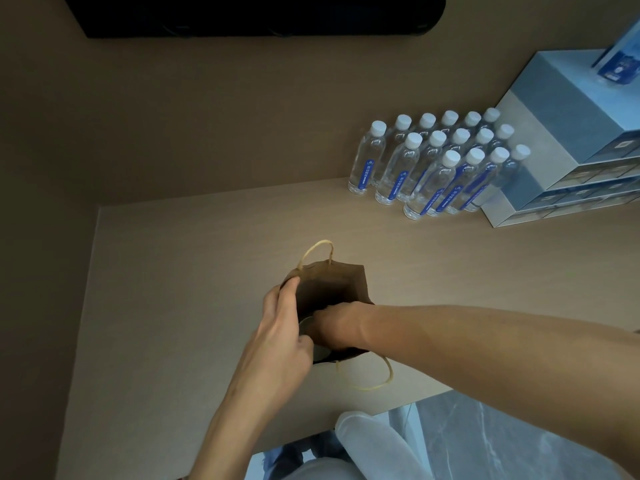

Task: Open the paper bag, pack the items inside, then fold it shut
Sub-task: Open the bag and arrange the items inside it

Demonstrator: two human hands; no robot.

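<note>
The brown paper bag stands open on the pale surface, close to the near edge, one twine handle upright at the back and the other drooping forward over the front. The left hand pinches the left rim of the mouth between thumb and fingers, holding it wide. The right hand is plunged into the opening from the right, curled around something rounded and greyish low in the bag; how tightly it grips I cannot tell, since the bag wall and the other hand hide most of it.

The risk, as I judge it, lies in the thin paper and the crowded mouth. Two hands and an item share a narrow opening, so a hard push down could split a side crease or tip the bag toward the edge. If the left hand lets the rim slacken, the mouth may collapse on the right wrist.

Both forearms reach in from below, the right crossing nearly level from the right side, the left rising steeply from the body.

Well apart at the far right stand the water bottles beside stacked boxes.
</note>
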